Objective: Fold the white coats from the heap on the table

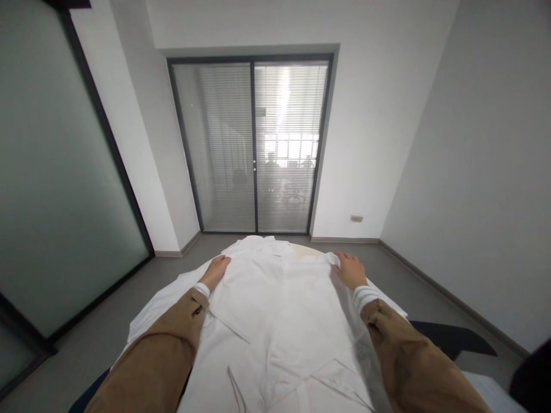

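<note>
A white coat (279, 310), which looks like a lab coat with stitched pockets, lies spread in front of me with soft creases. At its far left edge, my left hand (217, 271) is closed on the cloth, thumb on top. My right hand (350, 269) grips the far right edge, where the fabric bunches up against the fingers. Both arms are stretched forward along the sides of the coat. More rumpled white cloth (258, 244) lies beyond the hands and outside my left arm. What the fingers hold underneath is hidden.
Under the cloth shows the pale curved edge of a table (307, 250). A dark flat object (451, 337) is at the right, beyond my right arm. Ahead stands a glass door with blinds (253, 143); a frosted glass panel (64, 172) is at left.
</note>
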Motion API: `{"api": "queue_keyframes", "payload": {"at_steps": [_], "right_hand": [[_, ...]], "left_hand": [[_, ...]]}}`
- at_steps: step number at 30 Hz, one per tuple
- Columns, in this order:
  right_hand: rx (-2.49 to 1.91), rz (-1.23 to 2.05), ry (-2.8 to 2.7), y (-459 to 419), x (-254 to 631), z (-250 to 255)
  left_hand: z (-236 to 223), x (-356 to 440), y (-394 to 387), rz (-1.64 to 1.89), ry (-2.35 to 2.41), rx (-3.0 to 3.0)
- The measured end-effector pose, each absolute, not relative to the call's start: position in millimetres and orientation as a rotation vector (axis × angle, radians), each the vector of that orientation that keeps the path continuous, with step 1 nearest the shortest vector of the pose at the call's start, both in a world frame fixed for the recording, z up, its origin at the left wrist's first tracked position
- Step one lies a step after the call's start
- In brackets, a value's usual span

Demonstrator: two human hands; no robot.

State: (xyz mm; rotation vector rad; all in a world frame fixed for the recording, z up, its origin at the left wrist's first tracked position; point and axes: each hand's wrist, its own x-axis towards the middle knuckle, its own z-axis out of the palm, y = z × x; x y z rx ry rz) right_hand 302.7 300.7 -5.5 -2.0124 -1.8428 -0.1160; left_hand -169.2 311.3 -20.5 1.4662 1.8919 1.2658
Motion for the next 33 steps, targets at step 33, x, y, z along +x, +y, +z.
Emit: {"api": "queue_keyframes", "payload": {"at_steps": [33], "right_hand": [[-0.741,0.709,-2.511,105,108,0]], "left_hand": [[-15,-115,153,0.525,1.447,1.685]]}}
